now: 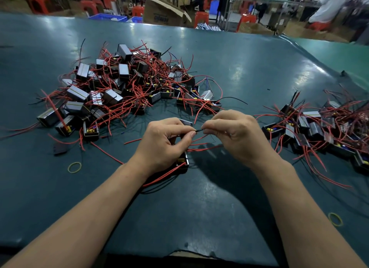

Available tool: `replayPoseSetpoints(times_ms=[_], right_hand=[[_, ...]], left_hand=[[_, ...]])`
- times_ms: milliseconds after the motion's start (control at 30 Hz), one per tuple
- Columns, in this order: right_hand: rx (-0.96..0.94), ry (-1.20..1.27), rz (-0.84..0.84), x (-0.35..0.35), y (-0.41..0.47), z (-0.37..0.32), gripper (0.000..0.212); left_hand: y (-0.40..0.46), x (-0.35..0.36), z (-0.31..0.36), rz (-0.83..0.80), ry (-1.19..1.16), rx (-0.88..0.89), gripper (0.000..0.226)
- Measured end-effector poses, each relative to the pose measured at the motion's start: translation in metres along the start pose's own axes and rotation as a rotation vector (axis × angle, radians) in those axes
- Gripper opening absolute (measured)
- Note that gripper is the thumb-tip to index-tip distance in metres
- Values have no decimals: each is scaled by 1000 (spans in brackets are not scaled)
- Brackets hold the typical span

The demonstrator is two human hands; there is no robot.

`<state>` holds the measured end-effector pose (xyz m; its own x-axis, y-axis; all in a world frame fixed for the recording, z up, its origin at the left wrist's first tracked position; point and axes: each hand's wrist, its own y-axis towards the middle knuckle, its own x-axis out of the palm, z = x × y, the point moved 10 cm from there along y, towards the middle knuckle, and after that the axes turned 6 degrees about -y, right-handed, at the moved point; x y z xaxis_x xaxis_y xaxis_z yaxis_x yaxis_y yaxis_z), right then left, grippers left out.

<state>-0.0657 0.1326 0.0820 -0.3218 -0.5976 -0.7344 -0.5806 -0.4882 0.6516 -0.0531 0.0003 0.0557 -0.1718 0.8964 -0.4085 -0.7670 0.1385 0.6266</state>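
Pinch on wire (199,130): left hand (163,144), right hand (237,136) | box pile (123,84) behind

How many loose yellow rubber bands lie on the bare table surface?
2: one rubber band left of the left hand, another lower right of the right hand. The wire piles may hide more.
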Motion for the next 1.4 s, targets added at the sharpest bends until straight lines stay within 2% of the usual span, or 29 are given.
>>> replayPoseSetpoints(times_ms=[100, 167, 233, 333, 367, 400, 467, 533, 600, 667, 833, 1000, 1167, 1233, 1300, 1400], right_hand=[[-3, 45, -19, 2, -1, -3, 12], [88, 156, -59, 8, -2, 2, 16], [317, 271, -105, 18, -5, 17, 22], [833, 807, -123, 50, -24, 37, 36], [921, 938, -122, 58, -28, 37, 37], [938, 983, -124, 59, -28, 36, 35], [881, 998, -127, 55, -24, 35, 28], [849, 1012, -157, 50, -23, 36, 34], [830, 1030, -213, 50, -25, 36, 40], [799, 1069, -229, 49, -26, 32, 38], [796, 1139, -218, 52, -26, 25, 40], [814, 1170, -120, 50, -26, 30, 17], [828, 1226, -113, 52, -23, 27, 32], [819, 1237, -73, 51, -21, 27, 26], [824, 1250, -32, 49, -21, 30, 18], [853, 1260, -25, 49, -23, 33, 13]], left_hand=[[0, 1, 0, -4, -15, 5, 8], [0, 1, 3, -4, -18, 23, 8], [0, 2, 7, 10, -6, 58, 8], [-1, 1, 11, 52, 26, 97, 8], [-1, -1, 9, 72, 15, 74, 8], [-1, -2, 2, 89, -25, 9, 7], [-2, -4, -23, 120, -217, -233, 8], [-6, -2, -44, 153, -437, -449, 10], [-9, -1, -54, 165, -586, -565, 8], [-10, 2, -56, 151, -678, -617, 9], [-9, 1, -52, 124, -649, -599, 11], [-6, -4, -54, 152, -642, -573, 17], [-5, -2, -56, 127, -650, -553, 23], [-4, -1, -56, 111, -645, -556, 23], [-3, -8, -56, 169, -620, -535, 13], [-1, -42, -51, 358, -509, -419, 4]])
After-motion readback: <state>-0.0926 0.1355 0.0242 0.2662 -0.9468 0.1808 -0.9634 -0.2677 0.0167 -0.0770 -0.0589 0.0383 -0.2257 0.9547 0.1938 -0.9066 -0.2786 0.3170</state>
